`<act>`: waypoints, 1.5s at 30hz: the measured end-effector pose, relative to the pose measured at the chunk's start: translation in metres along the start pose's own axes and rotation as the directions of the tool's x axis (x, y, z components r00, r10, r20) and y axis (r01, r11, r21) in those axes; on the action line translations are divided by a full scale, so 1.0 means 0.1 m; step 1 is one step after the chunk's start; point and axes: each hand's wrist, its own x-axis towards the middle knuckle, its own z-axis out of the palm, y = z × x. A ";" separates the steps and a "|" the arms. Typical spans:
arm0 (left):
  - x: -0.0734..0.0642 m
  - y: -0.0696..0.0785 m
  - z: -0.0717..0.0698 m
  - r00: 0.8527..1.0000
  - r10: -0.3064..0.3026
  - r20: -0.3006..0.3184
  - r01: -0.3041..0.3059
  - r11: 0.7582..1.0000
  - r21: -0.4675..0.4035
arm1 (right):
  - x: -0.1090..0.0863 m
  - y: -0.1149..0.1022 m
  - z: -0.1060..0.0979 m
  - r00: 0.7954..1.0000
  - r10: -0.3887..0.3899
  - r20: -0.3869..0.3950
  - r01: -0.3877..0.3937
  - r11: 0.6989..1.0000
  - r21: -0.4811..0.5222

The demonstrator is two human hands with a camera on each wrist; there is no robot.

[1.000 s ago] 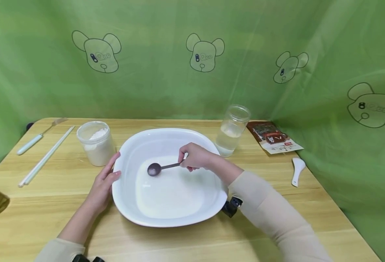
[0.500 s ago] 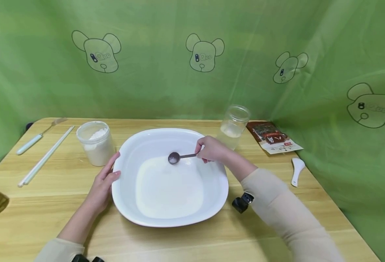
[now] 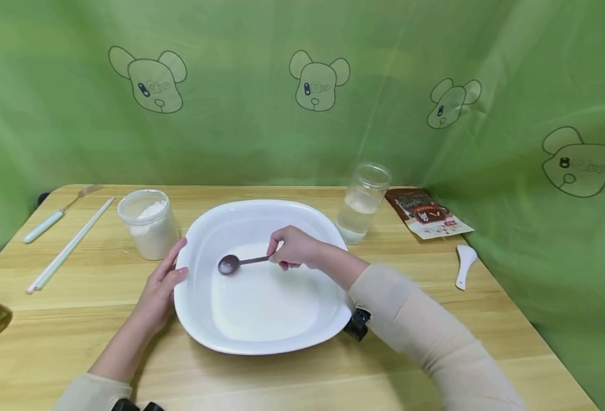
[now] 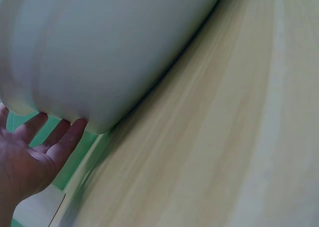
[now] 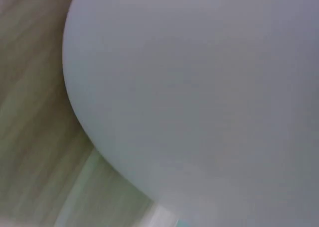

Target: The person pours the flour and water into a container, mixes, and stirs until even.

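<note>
A green curtain (image 3: 240, 145) printed with cartoon bear heads hangs behind a pale wooden worktop (image 3: 261, 383). On it stands a wide white basin (image 3: 261, 348). The left hand (image 3: 159, 290) touches the basin's left side, its grip spread, fingers extended along the outer wall. The right hand (image 3: 297, 249) is over the basin, thumb and finger pinching the handle of a dark spoon. Behind stand a jar of white powder (image 3: 153, 235) on the left and a clear jar of liquid (image 3: 360, 210) on the right, with a brown packet (image 3: 428, 214) beside it. Chopsticks (image 3: 71, 246) lie far left, near a fork (image 3: 44, 226); a white spoon (image 3: 464, 266) lies far right. The dark spoon (image 3: 228, 265) sits inside the basin's outline, its bowl pointing left.
</note>
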 end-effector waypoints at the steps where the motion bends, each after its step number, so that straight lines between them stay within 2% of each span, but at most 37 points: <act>1: 0.00 0.00 0.00 1.000 0.000 0.000 0.000 1.000 0.001 | -0.02 0.00 0.01 1.000 -0.007 0.020 0.007 1.000 -0.013; 4: 0.01 -0.01 0.00 1.000 -0.001 0.003 0.001 1.000 -0.006 | -0.09 0.01 -0.02 0.998 -0.026 0.059 0.030 0.997 -0.076; 7: 0.01 -0.01 0.00 1.000 -0.009 0.004 0.009 1.000 -0.018 | -0.18 0.05 -0.11 0.998 -0.032 0.056 0.040 0.989 -0.142; 14: 0.00 0.00 0.00 1.000 -0.022 -0.005 0.022 0.999 -0.024 | -0.33 0.18 -0.42 0.997 -0.037 -0.062 0.020 0.968 -0.250; 19: 0.00 0.00 0.00 1.000 -0.028 -0.008 0.028 0.999 -0.021 | -0.28 0.22 -0.50 0.985 -0.059 -0.159 0.019 0.970 -0.244; 24: 0.00 -0.01 0.00 1.000 -0.026 -0.004 0.026 0.999 -0.024 | -0.12 0.20 -0.36 0.979 -0.045 -0.197 0.009 0.984 -0.177; 29: 0.00 -0.01 0.00 1.000 -0.020 -0.008 0.020 0.999 -0.029 | -0.02 0.13 -0.13 0.994 -0.036 -0.106 0.030 0.998 -0.055; 33: 0.00 -0.01 0.00 1.000 -0.005 -0.007 0.005 1.000 -0.024 | -0.03 0.10 0.00 0.999 -0.046 0.003 0.046 0.999 -0.019; 37: -0.01 -0.02 0.00 1.000 0.009 0.000 -0.009 1.000 -0.017 | -0.11 0.07 0.05 0.994 -0.047 0.098 0.049 0.999 -0.014; 41: 0.00 -0.02 0.00 1.000 0.010 0.001 -0.010 1.000 -0.029 | -0.23 0.07 0.02 0.978 -0.059 0.198 0.069 0.997 -0.045; 43: 0.00 -0.02 0.00 1.000 0.006 -0.002 -0.006 1.000 -0.030 | -0.29 0.08 -0.02 0.972 -0.066 0.225 0.085 0.993 -0.077; 45: 0.00 -0.01 0.00 1.000 0.001 -0.003 -0.001 1.000 -0.027 | -0.34 0.10 -0.09 0.974 -0.064 0.219 0.091 0.989 -0.115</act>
